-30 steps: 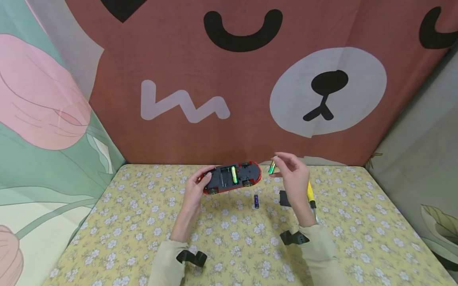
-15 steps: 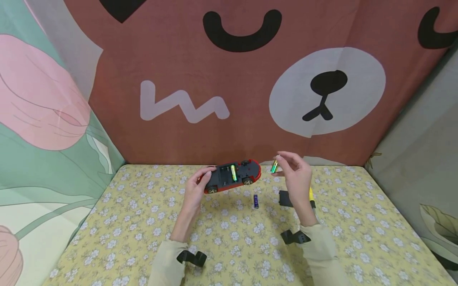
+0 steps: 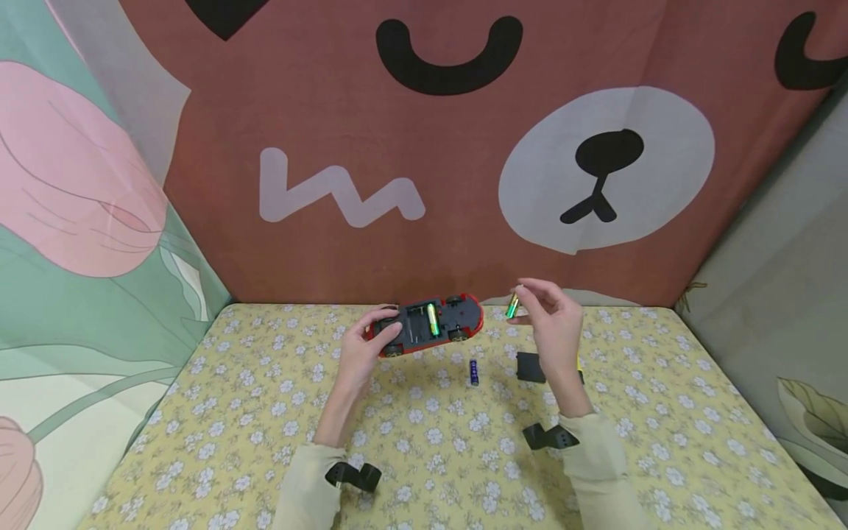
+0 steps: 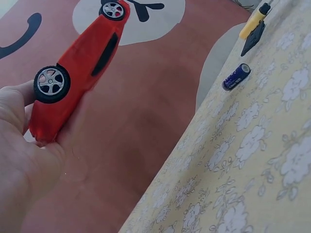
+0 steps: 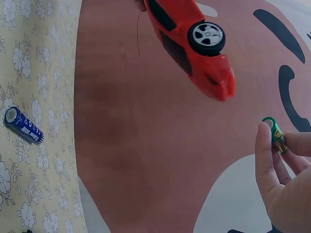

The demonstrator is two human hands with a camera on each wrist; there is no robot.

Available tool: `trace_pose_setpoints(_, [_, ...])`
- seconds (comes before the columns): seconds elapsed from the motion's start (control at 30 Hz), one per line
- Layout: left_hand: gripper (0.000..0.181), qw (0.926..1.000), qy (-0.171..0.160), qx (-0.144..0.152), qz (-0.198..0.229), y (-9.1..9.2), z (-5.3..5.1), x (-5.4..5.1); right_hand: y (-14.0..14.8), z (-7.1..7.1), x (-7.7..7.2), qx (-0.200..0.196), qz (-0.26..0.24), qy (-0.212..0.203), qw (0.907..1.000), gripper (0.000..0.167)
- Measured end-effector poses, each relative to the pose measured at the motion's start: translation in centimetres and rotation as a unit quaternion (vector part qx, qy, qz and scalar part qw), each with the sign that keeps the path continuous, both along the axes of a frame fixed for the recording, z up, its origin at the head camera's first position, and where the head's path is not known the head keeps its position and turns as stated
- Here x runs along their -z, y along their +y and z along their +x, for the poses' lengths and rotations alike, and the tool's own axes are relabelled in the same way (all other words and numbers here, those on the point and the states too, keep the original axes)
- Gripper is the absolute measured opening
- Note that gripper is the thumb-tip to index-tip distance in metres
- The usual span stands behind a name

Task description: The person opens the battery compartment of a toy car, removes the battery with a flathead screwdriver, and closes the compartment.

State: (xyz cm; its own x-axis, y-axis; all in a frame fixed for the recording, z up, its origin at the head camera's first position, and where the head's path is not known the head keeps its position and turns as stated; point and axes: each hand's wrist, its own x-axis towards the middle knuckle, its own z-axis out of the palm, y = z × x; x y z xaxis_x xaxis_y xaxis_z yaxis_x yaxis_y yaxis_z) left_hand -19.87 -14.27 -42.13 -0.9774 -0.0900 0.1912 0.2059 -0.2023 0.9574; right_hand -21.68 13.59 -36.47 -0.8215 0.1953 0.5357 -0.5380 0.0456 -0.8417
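My left hand (image 3: 361, 346) grips one end of a red toy car (image 3: 454, 318), held above the table with its black underside up. In the car's open battery compartment (image 3: 416, 328) lies one green-and-gold battery (image 3: 433, 319); the rest of the compartment shows bare. To the right of the car, my right hand (image 3: 555, 324) pinches a second green battery (image 3: 513, 305) between thumb and fingers, apart from the car. The left wrist view shows the car's red side (image 4: 87, 58) and silver wheels; the right wrist view shows the pinched battery (image 5: 276, 136) end-on.
A blue battery (image 3: 473, 372) lies on the flowered tablecloth (image 3: 424, 456) below the car. Beside the right forearm is a black cover (image 3: 530, 367). A yellow-handled tool (image 4: 253, 22) is partly hidden behind that arm. A printed curtain (image 3: 331, 258) hangs behind the table.
My right hand has drifted slightly right and up with the green battery, away from the car. The car has tilted a little in my left hand. The tool is more covered by the right arm.
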Motion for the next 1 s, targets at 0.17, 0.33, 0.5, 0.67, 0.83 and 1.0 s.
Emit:
trace_pose_setpoints(0.17, [0.032,1.0,0.001,0.001,-0.006,-0.09,0.0,0.0,0.16,-0.08,-0.08,0.004,0.006,-0.014,0.9999,0.019])
trace_pose_setpoints(0.33, [0.032,0.9999,0.005,0.003,-0.009,-0.13,-0.01,-0.03,0.27,-0.08,-0.13,0.0,0.01,-0.022,0.9997,0.019])
trace_pose_setpoints(0.5, [0.031,1.0,-0.001,0.0,-0.002,-0.2,0.0,-0.03,0.36,-0.08,-0.1,0.006,0.016,-0.033,0.9993,0.02])
trace_pose_setpoints(0.67, [0.028,0.9998,-0.015,-0.013,0.003,-0.27,0.07,-0.1,0.44,-0.06,-0.07,0.01,0.02,-0.044,0.9988,0.02])
trace_pose_setpoints(0.83, [0.028,0.9996,-0.017,-0.019,0.008,-0.28,0.18,-0.29,0.46,-0.06,-0.07,0.009,0.023,-0.058,0.998,0.019])
trace_pose_setpoints(1.0, [0.028,0.9996,-0.019,-0.019,0.01,-0.3,0.14,-0.38,0.57,-0.22,-0.02,0.018,0.034,-0.069,0.9968,0.02])
